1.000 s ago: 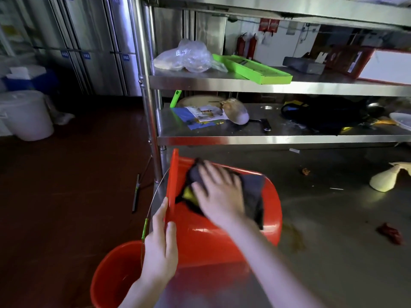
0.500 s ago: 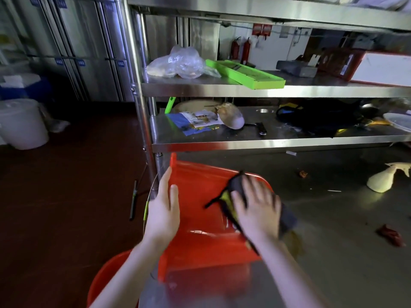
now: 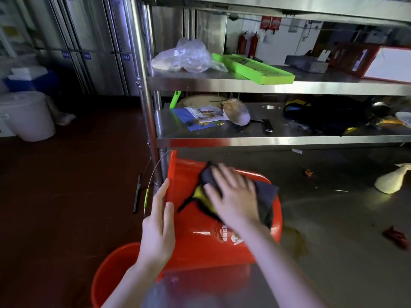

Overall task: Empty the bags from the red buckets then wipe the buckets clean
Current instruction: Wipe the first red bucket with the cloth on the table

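A red bucket [image 3: 200, 243] lies on its side on the steel table [image 3: 333, 252], mouth turned left. My left hand [image 3: 159, 225] rests flat against its rim edge and steadies it. My right hand [image 3: 233, 196] presses a dark cloth with a yellow patch [image 3: 264, 196] onto the bucket's upper wall. A second red bucket [image 3: 111, 274] stands on the floor below the table's left edge, partly hidden by my left arm. A clear plastic bag [image 3: 186, 56] lies on the upper shelf.
Steel shelves [image 3: 266, 142] stand right behind the bucket, holding a green tray [image 3: 255, 70], papers and a dark bag. A white cone-shaped object [image 3: 391, 183] and red scraps [image 3: 395, 236] lie on the table's right. A white bin [image 3: 29, 116] stands on the floor, far left.
My right hand has swept the cloth from the bucket's right side back up and left across its wall. My left hand slid slightly down along the rim.
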`<control>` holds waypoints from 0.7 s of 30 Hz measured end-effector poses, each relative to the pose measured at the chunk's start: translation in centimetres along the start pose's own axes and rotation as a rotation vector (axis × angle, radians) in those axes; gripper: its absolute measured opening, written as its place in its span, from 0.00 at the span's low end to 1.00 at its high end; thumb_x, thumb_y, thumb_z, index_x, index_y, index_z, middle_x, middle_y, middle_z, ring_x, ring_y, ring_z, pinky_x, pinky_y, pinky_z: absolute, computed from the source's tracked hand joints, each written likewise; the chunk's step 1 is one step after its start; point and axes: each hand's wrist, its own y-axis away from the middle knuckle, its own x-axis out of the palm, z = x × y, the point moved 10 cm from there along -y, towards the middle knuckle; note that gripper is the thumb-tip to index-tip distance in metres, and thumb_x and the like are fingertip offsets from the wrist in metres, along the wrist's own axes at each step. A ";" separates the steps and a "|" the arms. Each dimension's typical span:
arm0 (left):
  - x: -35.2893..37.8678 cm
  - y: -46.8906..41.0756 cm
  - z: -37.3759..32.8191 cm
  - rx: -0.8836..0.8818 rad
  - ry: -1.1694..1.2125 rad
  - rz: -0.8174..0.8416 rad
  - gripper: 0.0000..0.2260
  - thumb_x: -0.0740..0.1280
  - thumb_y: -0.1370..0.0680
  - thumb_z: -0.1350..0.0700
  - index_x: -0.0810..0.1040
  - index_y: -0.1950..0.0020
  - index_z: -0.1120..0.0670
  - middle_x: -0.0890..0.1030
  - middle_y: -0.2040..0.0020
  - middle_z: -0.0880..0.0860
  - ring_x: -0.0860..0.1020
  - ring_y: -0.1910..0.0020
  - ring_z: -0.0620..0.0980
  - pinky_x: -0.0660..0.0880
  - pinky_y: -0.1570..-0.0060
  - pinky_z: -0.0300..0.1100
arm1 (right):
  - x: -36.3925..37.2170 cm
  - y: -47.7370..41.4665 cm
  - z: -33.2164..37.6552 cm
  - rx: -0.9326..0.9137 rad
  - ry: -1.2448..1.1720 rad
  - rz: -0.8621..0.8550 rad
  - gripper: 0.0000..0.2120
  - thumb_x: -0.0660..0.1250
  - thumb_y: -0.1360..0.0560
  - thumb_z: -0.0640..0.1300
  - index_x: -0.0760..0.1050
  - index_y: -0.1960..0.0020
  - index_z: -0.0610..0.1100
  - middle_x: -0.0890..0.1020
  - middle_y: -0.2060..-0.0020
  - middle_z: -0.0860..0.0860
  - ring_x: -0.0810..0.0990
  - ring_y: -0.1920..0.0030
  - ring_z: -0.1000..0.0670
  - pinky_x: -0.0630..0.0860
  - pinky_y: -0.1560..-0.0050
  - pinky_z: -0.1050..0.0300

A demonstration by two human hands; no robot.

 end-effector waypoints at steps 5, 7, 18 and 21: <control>-0.4 3.7 0.8 0.023 0.031 -0.012 0.19 0.50 0.17 0.44 0.60 0.27 0.32 0.70 0.76 0.51 0.64 0.81 0.42 0.62 0.79 0.33 | 1.9 -0.8 -11.9 0.453 -0.132 0.340 0.27 0.44 0.20 0.64 0.58 0.24 0.59 0.59 0.23 0.58 0.55 0.23 0.50 0.55 0.25 0.41; -0.5 4.2 1.1 0.014 0.040 -0.018 0.20 0.52 0.20 0.42 0.60 0.27 0.31 0.70 0.76 0.51 0.64 0.81 0.42 0.62 0.78 0.33 | 1.9 -2.1 -8.6 0.365 -0.091 0.311 0.26 0.44 0.20 0.63 0.60 0.25 0.58 0.60 0.24 0.59 0.56 0.23 0.51 0.54 0.26 0.41; 0.4 -4.8 -0.3 -0.187 -0.010 0.069 0.19 0.56 0.19 0.43 0.61 0.27 0.37 0.76 0.34 0.51 0.74 0.35 0.50 0.68 0.41 0.41 | -1.0 5.3 9.8 -0.204 -0.061 -0.081 0.27 0.55 0.21 0.59 0.63 0.24 0.53 0.64 0.24 0.55 0.60 0.23 0.47 0.58 0.27 0.38; 2.2 -7.6 -0.4 -0.217 -0.168 0.077 0.21 0.55 0.17 0.45 0.63 0.24 0.47 0.77 0.35 0.57 0.76 0.40 0.55 0.66 0.47 0.40 | -0.9 7.1 9.0 -0.255 -0.076 -0.096 0.28 0.55 0.22 0.62 0.60 0.24 0.56 0.63 0.24 0.55 0.59 0.23 0.48 0.55 0.27 0.36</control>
